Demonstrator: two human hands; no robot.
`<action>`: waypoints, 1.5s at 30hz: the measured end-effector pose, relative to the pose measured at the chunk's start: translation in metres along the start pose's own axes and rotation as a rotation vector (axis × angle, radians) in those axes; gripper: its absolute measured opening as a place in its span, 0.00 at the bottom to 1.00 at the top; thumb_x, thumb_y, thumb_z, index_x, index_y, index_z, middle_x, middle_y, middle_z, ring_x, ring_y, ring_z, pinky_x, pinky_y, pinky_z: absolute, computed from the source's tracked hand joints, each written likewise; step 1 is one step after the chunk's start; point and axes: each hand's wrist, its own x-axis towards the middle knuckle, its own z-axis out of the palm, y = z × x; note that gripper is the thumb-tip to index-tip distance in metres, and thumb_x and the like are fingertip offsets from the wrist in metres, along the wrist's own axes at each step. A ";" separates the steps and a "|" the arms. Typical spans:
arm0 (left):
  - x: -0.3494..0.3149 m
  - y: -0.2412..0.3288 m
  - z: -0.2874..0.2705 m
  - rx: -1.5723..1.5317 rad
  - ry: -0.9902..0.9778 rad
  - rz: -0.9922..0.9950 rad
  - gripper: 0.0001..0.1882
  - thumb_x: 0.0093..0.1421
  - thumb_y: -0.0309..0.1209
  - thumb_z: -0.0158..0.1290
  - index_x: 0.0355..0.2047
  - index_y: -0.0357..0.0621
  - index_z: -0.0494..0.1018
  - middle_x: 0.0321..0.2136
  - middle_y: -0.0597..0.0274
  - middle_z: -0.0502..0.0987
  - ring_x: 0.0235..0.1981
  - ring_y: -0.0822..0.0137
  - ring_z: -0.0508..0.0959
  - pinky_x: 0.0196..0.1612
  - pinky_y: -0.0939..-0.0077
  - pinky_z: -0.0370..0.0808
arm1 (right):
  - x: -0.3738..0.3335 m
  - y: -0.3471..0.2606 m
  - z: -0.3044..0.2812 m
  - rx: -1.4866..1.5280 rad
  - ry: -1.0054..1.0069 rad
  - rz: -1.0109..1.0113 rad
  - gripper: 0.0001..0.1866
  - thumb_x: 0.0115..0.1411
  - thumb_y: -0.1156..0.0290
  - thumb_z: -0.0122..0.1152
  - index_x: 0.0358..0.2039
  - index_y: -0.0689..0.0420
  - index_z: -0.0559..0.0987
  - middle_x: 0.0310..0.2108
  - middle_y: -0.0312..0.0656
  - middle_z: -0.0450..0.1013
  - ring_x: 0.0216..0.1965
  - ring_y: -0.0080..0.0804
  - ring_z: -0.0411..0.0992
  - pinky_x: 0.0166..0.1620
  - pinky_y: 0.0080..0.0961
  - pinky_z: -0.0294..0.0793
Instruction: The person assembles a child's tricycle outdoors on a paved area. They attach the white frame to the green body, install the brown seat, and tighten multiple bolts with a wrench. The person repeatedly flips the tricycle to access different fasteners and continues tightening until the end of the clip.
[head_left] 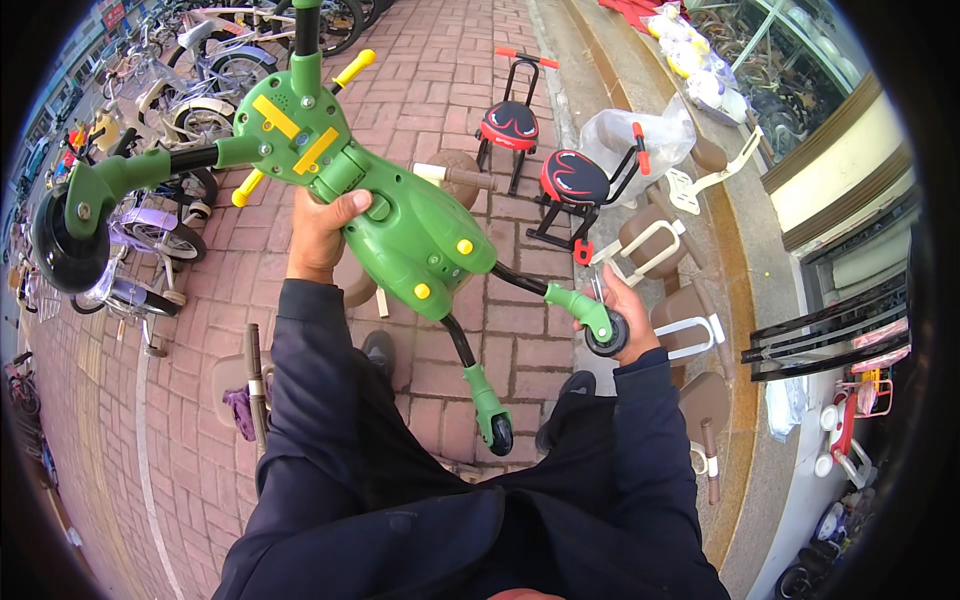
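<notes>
A child's green plastic ride-on [405, 225], with black tubes, small black wheels and yellow grips, is held up over the pavement, its underside apparently facing me. My left hand [318, 235] is closed round the side of its body, the thumb lying over the top near the hinged joint. My right hand [625, 315] is at the wheel [606, 333] on one of its legs. The fingers of that hand close on a slim metallic tool [597, 284], which seems to end in a red forked head [583, 251]. The other near leg's wheel [501, 434] hangs free between my feet.
Two black-and-red child seats [575, 178] stand ahead on the brick paving. Brown and cream child seats [650, 245] line the stone step [740, 400] at the right. Parked bicycles [215, 75] crowd the left. A clear plastic bag [640, 135] lies by the step.
</notes>
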 end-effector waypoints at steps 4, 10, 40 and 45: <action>0.000 -0.012 0.009 -0.238 0.047 -0.027 0.30 0.49 0.30 0.63 0.53 0.30 0.73 0.44 0.49 0.81 0.43 0.58 0.83 0.50 0.64 0.82 | 0.006 0.011 0.004 -0.201 0.058 0.052 0.29 0.68 0.42 0.60 0.41 0.62 0.76 0.28 0.45 0.78 0.24 0.40 0.80 0.26 0.33 0.81; -0.001 -0.019 0.004 -0.114 0.085 -0.052 0.25 0.50 0.27 0.61 0.50 0.30 0.75 0.43 0.51 0.82 0.41 0.60 0.83 0.48 0.66 0.82 | 0.018 0.015 0.005 -0.781 0.346 -0.498 0.26 0.67 0.50 0.63 0.31 0.65 0.81 0.25 0.37 0.76 0.27 0.24 0.71 0.33 0.27 0.70; -0.005 -0.033 0.051 0.187 0.393 -0.078 0.18 0.53 0.16 0.59 0.46 0.31 0.76 0.40 0.57 0.80 0.38 0.64 0.81 0.43 0.71 0.78 | -0.153 0.022 0.199 1.155 -1.302 -0.382 0.25 0.75 0.53 0.51 0.25 0.59 0.70 0.30 0.49 0.71 0.28 0.40 0.70 0.44 0.49 0.83; -0.009 -0.025 0.067 0.100 0.336 -0.101 0.17 0.53 0.14 0.56 0.45 0.33 0.74 0.39 0.56 0.79 0.37 0.63 0.81 0.42 0.70 0.79 | -0.147 0.016 0.197 1.150 -1.284 -0.361 0.25 0.75 0.53 0.52 0.25 0.59 0.71 0.30 0.48 0.71 0.27 0.39 0.69 0.37 0.43 0.80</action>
